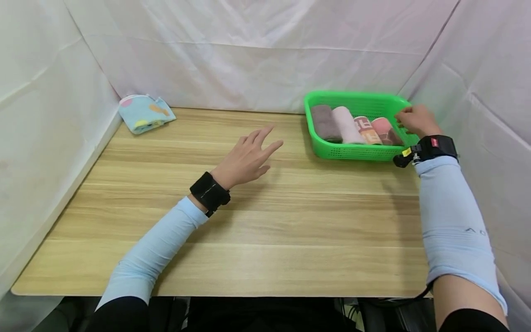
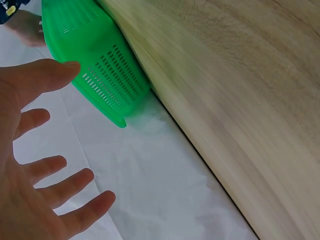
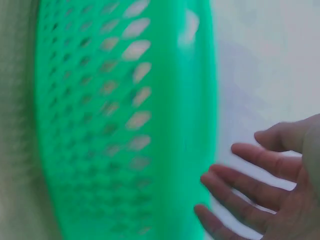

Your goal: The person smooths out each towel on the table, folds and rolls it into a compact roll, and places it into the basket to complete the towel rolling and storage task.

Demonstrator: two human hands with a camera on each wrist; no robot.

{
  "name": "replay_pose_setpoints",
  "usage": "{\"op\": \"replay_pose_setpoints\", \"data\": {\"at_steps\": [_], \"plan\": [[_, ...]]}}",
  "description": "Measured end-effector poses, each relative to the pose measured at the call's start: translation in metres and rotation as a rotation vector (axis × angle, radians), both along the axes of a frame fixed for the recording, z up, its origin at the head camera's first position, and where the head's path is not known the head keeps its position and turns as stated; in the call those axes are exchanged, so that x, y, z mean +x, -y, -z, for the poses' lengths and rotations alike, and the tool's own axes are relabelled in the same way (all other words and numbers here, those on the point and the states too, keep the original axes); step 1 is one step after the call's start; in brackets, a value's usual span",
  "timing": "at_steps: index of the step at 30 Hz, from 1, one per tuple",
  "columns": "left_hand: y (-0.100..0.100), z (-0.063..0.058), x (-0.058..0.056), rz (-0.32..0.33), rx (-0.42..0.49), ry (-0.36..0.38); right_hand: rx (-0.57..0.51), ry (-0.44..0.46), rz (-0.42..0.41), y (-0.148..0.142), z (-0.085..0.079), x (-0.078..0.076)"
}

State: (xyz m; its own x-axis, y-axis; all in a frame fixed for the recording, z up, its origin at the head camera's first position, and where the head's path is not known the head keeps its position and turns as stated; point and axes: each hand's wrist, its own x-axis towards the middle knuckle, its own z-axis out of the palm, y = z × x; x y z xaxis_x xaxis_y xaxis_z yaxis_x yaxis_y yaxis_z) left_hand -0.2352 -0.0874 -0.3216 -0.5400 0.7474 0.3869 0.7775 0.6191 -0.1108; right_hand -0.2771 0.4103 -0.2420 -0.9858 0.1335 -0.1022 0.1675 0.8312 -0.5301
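Observation:
My left hand (image 1: 242,161) hovers over the middle of the table with its fingers spread, holding nothing. Its thumb and fingers stand apart in the left wrist view. At the back right is a green plastic basket (image 1: 352,152) with slotted sides. My right hand (image 1: 419,121) is over the basket's right end, its fingers loosely bent around nothing in the right wrist view. Rolled towels lie side by side inside: a grey towel (image 1: 325,123), a pale pink towel (image 1: 346,124), a brown-and-orange patterned towel (image 1: 367,131) and a pink-and-brown towel (image 1: 385,131).
A folded light-blue towel (image 1: 145,114) with coloured patches lies at the table's back left corner. White cloth walls (image 1: 249,60) enclose the wooden table (image 1: 290,240) at the back and both sides.

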Motion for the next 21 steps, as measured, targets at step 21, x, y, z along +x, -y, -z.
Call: {"op": "replay_pose_setpoints", "data": {"at_steps": [21], "plan": [[0.014, -0.014, -0.024, -0.235, -0.087, 0.101, 0.033, -0.297, -0.51, 0.224, 0.031, 0.039]]}}
